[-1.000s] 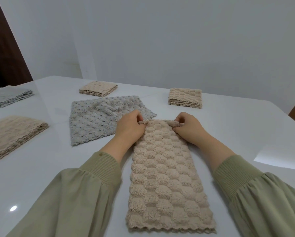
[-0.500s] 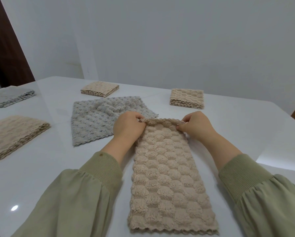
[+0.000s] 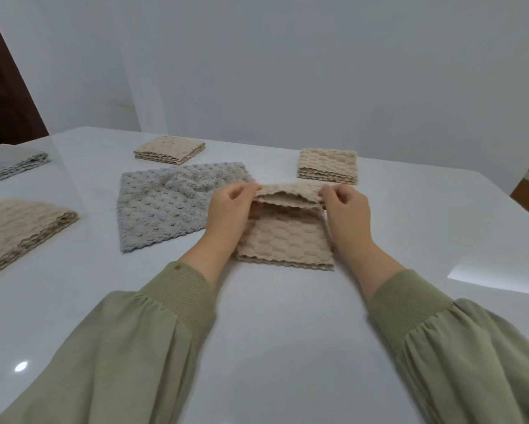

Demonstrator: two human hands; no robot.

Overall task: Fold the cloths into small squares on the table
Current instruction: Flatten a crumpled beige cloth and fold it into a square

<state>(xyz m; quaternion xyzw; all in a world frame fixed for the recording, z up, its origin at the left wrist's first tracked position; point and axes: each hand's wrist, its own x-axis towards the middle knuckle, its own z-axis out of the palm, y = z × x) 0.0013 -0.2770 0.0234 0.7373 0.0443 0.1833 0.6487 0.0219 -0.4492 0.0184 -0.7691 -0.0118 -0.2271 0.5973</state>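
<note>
The beige cloth [image 3: 284, 237] lay on the white worktop [image 3: 272, 316], its near scalloped edge flat and its far end held up off the surface, curling over the flat part. The left hand [image 3: 231, 209] pinched the raised end at its left corner and the right hand [image 3: 345, 209] pinched it at the right corner. On each hand the fingers [image 3: 244, 189] were drawn narrow, thumb and fingertips closed on the cloth's layers.

Just left of the beige cloth, partly behind the left hand, a grey cloth [image 3: 165, 209] lay spread out and rumpled. Beyond the beige cloth to the right sat a folded beige square [image 3: 327, 165]. Beyond it to the left, past the grey cloth, sat a second folded beige square [image 3: 169, 149]. Well to the left of the beige cloth lay a larger folded beige stack [image 3: 18, 231] and, farther back, a folded grey stack [image 3: 12, 166]. Green sleeves [image 3: 134, 347] covered both forearms.
</note>
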